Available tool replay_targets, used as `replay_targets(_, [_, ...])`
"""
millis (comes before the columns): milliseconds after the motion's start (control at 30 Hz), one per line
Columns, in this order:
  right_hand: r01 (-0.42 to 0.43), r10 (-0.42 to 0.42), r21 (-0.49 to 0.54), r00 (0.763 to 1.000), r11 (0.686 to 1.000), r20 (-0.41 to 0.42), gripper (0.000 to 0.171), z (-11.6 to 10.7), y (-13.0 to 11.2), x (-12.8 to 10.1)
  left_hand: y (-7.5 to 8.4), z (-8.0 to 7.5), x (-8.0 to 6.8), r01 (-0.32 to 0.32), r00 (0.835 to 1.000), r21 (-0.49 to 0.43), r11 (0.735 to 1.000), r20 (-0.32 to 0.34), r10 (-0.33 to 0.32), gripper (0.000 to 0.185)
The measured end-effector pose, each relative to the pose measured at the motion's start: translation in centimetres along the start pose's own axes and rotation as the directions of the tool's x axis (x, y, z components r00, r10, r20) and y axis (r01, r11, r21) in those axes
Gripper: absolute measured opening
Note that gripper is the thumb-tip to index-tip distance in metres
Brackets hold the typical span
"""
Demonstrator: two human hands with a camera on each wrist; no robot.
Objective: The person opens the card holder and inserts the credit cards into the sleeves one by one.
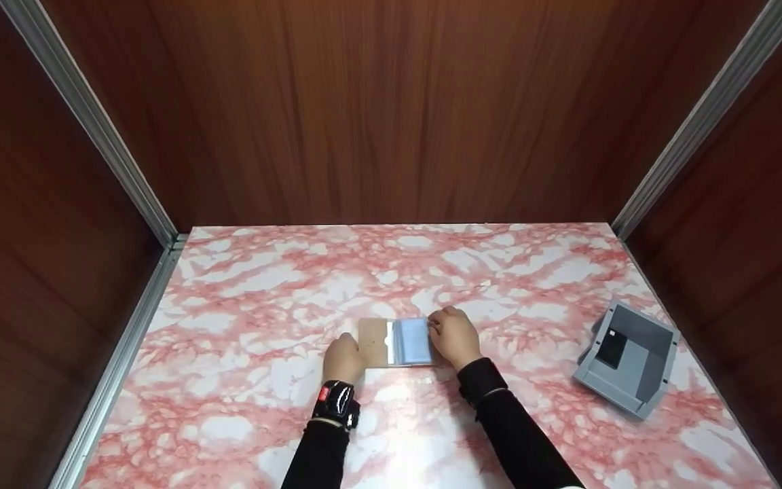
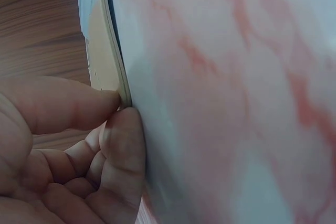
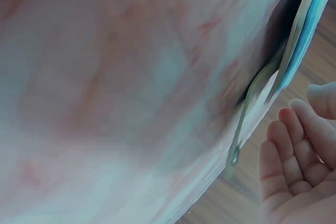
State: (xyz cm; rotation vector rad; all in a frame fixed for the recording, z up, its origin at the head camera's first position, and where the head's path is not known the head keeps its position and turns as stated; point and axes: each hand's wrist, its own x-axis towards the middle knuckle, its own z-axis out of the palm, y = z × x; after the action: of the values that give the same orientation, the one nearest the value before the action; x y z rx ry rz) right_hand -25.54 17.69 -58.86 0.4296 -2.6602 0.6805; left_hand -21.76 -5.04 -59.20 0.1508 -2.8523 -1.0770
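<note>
So the flat card sleeve (image 1: 394,341) is laid on the marble-pattern table (image 1: 282,299), near its front middle, with its long axis running left to right between the two hands. Its left edge is met by the left hand (image 1: 344,358); in the left wrist view that edge is pinched between thumb and curled forefinger (image 2: 123,145), with a tan board (image 2: 105,61) seen edge-on. The right end, where a bluish card (image 1: 413,339) sits under clear film, is touched by the right hand (image 1: 454,335), whose fingers (image 3: 294,145) are seen loosely curled beside the edge, not closed around anything as far as can be told. Neither hand is really nearer; both are right on it. A gray bin (image 1: 628,367) is parked well apart, off to the right.
</note>
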Motion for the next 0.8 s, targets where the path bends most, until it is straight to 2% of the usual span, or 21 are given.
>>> replay_targets(233, [0.035, -0.034, -0.042, 0.999, 0.999, 0.026, 0.013, 0.7, -0.6, 0.5, 0.0, -0.1, 0.0, 0.01, 1.0, -0.002, 1.0, 0.006, -0.01, 0.012])
replay_targets(567, [0.09, -0.091, -0.085, 0.996, 0.992, -0.008, 0.011, 1.9, -0.5, 0.4, -0.1, 0.1, 0.0, 0.002, 1.0, -0.006, 1.0, -0.019, -0.002, 0.011])
replay_targets(800, [0.091, -0.094, -0.105, 0.995, 0.99, -0.022, 0.011, 2.3, -0.5, 0.3, -0.1, 0.1, -0.1, 0.005, 1.0, -0.002, 1.0, -0.017, -0.005, 0.011])
